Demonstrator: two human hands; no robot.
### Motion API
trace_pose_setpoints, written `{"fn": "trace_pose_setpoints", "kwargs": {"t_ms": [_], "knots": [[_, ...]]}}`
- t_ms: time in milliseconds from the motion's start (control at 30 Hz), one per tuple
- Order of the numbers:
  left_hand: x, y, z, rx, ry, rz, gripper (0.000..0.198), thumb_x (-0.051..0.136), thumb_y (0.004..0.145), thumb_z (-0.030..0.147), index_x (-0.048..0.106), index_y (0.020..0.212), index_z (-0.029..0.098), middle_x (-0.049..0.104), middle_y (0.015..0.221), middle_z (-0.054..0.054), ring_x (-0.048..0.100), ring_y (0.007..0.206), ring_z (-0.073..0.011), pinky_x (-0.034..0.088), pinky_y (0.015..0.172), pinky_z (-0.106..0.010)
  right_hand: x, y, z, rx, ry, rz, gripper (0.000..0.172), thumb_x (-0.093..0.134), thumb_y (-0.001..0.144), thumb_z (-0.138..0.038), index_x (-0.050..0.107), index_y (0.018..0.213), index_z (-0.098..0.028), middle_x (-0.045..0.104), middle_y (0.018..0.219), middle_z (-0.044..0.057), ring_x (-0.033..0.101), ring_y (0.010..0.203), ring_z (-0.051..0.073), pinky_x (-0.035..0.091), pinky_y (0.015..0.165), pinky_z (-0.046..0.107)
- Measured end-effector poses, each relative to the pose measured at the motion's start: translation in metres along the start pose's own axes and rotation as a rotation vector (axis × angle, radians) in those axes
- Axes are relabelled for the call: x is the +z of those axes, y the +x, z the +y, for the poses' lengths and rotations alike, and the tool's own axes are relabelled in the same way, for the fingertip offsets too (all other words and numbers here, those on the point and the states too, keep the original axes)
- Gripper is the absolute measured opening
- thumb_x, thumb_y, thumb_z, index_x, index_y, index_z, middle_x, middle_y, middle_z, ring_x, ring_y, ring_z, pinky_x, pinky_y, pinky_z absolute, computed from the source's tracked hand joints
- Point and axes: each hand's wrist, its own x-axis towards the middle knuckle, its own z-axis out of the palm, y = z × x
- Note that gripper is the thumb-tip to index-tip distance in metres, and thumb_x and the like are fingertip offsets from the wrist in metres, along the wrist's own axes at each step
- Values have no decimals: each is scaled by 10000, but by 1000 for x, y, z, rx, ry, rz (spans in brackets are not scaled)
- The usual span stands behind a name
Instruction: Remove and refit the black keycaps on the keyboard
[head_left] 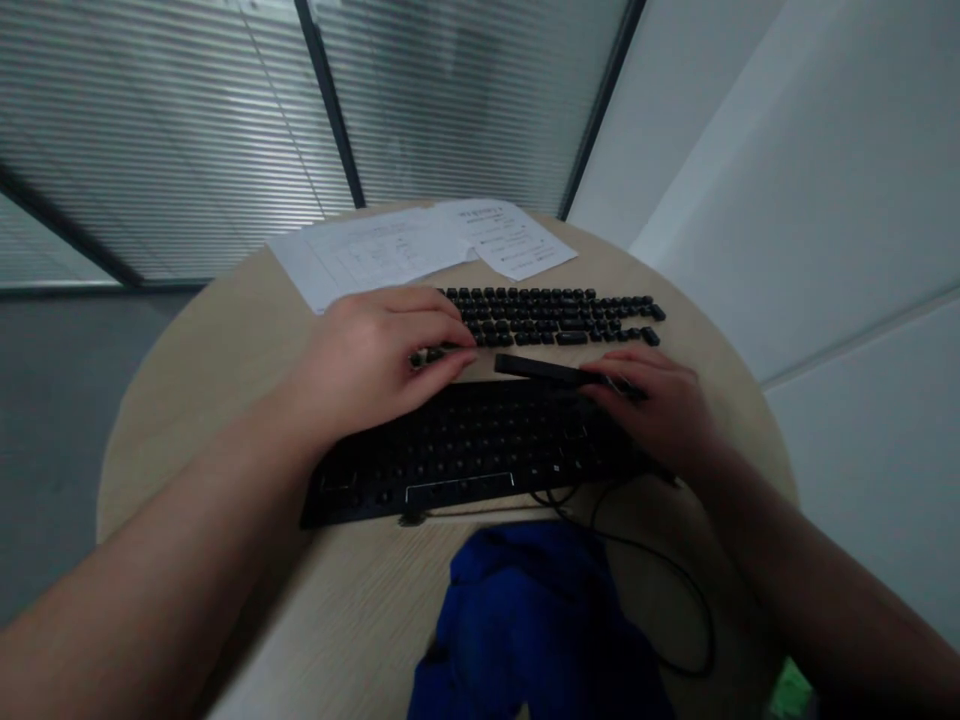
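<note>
Rows of loose black keycaps (570,322) lie on the wooden table behind a black keyboard base (457,450) with its keycaps off. My left hand (390,345) is over the left end of the keycap rows, thumb and fingertips closed together; what they hold, if anything, is hidden. In my right hand (652,400) is a dark, bar-shaped object (536,370), pinched near its right end and pointing left above the back edge of the base. A small metallic part shows at my right fingers.
Printed paper sheets (375,250) lie at the back of the round table (172,400). A black cable (675,565) curls at the front right. Blue cloth (540,620) is at the near edge. Beyond stand a blind-covered glass partition and a white wall.
</note>
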Motion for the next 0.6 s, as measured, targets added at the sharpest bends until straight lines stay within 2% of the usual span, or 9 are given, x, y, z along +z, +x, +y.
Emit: {"fn": "trace_pose_setpoints", "kwargs": {"t_ms": [133,200,267,367,433,600], "knots": [[-10,-6,-20,-119,113,283,228,584,968,362,747,899,220,725,811,-18,643,662,-156,533,661,-300,5,5,9,34,-69,-46,176,700,927,-266,811,1056,-226,774,1014,85,720,922,254,574,837,422],[-13,-10,-32,-172,180,426,187,613,954,349,738,883,230,693,726,2,581,595,-142,507,641,-301,7,13,11,36,-117,-120,182,691,934,-264,808,1065,-215,773,1013,88,717,907,252,565,822,414],[-13,-12,-42,-264,199,534,172,621,943,347,735,889,231,706,736,7,556,577,-140,488,636,-308,10,25,12,26,-149,-208,190,682,946,-258,803,1084,-208,769,1035,90,713,931,247,556,836,396],[-10,-15,-52,-411,207,531,188,606,927,342,746,890,222,722,773,-5,579,614,-154,478,676,-322,19,49,13,-25,-179,-362,197,684,951,-247,802,1100,-194,765,1064,99,707,987,247,541,880,369],[-8,-16,-54,-456,197,499,209,595,922,349,756,897,219,729,788,-15,597,641,-166,475,697,-328,27,65,14,-55,-211,-459,207,692,951,-257,805,1110,-188,766,1064,105,706,997,255,538,887,364],[-9,-17,-57,-462,171,482,228,585,917,350,770,902,217,738,783,-26,628,673,-182,468,701,-328,47,84,18,-67,-231,-522,216,698,955,-282,813,1118,-197,775,1083,102,715,1020,256,533,902,349]]}}
